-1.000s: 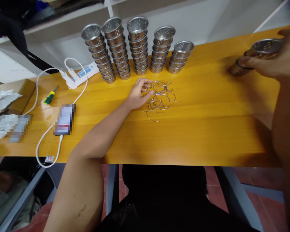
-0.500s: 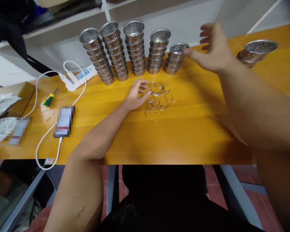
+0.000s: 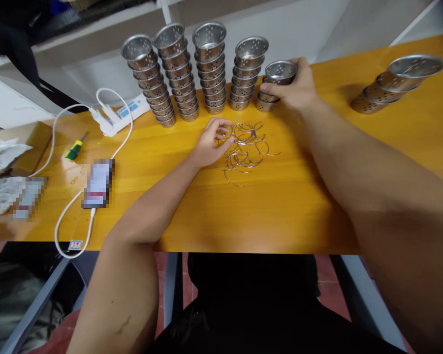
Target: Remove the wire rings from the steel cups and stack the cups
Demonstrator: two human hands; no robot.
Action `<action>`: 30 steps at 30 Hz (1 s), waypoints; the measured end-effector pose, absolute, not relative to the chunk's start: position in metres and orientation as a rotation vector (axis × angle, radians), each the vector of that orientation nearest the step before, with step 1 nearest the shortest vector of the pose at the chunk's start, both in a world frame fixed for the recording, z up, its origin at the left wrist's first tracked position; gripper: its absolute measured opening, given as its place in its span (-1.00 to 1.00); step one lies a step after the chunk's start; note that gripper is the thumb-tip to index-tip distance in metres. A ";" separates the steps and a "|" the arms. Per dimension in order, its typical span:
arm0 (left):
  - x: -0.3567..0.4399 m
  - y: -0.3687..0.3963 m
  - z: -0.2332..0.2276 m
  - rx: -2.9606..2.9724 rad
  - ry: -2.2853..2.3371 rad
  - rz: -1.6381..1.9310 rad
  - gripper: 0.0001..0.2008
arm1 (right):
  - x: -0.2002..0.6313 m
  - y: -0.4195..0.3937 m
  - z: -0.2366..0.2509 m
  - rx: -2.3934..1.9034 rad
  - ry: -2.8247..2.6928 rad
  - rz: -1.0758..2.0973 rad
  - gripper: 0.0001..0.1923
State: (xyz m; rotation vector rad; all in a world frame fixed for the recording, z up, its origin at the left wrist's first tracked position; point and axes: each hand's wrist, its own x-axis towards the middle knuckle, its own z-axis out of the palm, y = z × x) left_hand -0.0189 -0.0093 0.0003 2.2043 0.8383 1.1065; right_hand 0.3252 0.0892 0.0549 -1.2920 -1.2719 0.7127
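Desk [image 3: 280,206]: yellow wood, carrying five stacks of perforated metal cups along its far edge. Right hand [image 3: 293,88]: fingers closed round the top cup [image 3: 279,70] of the shortest, rightmost stack [image 3: 271,91]. The cup looks light, rigid and smooth, probably best gripped by its rim. Left hand [image 3: 211,142]: fingertips loosely curled on the wire rings [image 3: 245,150], thin, springy and tangled, heaped mid-desk.

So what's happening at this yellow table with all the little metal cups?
A person sits at the wooden table. Their right hand grips the top cup of the shortest stack in a row of perforated metal cups. Their left hand rests on a tangle of wire rings. Another short stack lies tilted far right.
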 end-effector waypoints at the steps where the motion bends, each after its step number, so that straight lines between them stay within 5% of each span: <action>1: -0.019 -0.010 0.001 2.203 0.836 1.105 -0.60 | 0.325 0.089 0.053 -1.285 -1.295 0.714 0.43; 6: -0.020 -0.009 0.000 2.200 0.817 1.097 -0.61 | 0.325 0.099 0.040 -1.251 -1.323 0.679 0.22; 18: -0.021 -0.006 -0.003 2.211 0.766 1.128 -0.60 | 0.329 0.110 0.022 -1.187 -1.333 0.639 0.10; 30: -0.020 -0.004 -0.005 2.191 0.797 1.102 -0.59 | 0.331 0.104 0.022 -1.201 -1.332 0.604 0.18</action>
